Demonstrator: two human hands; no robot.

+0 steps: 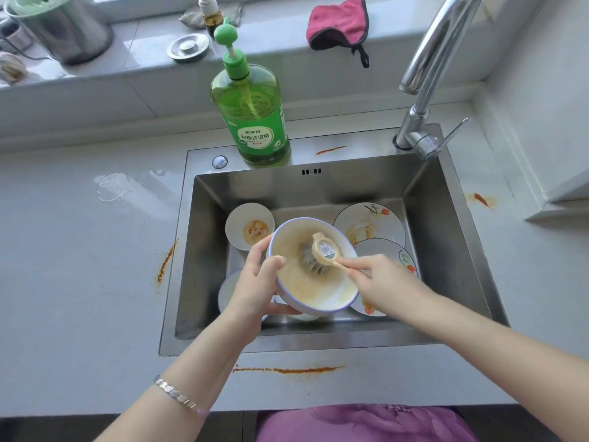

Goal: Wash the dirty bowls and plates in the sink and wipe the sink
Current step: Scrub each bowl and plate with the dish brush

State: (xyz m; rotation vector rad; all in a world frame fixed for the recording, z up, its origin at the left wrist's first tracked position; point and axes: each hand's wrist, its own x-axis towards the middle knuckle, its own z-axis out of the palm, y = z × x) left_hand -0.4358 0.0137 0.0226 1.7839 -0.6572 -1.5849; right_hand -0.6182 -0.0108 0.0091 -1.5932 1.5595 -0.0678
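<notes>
My left hand [258, 282] grips the rim of a white bowl with a blue edge [322, 295], tilted over the steel sink [446, 250]. The bowl's inside is coated with yellowish suds. My right hand [379, 282] pinches the beige handle of a dish brush [322, 252] whose grey bristles press into the bowl. A small bowl with orange residue [250, 226] sits at the sink's back left. Two flowered plates lie to the right, one smeared [369, 223], one [387, 250] partly under my right hand. Another white dish [228, 293] shows below my left hand.
A green dish-soap pump bottle [255, 113] stands on the sink's back ledge. The chrome faucet [427, 90] rises at the back right. A pink cloth [338, 23], a drain stopper [188, 47] and a metal pot [63, 30] sit on the sill. Orange smears mark the counter [287, 370].
</notes>
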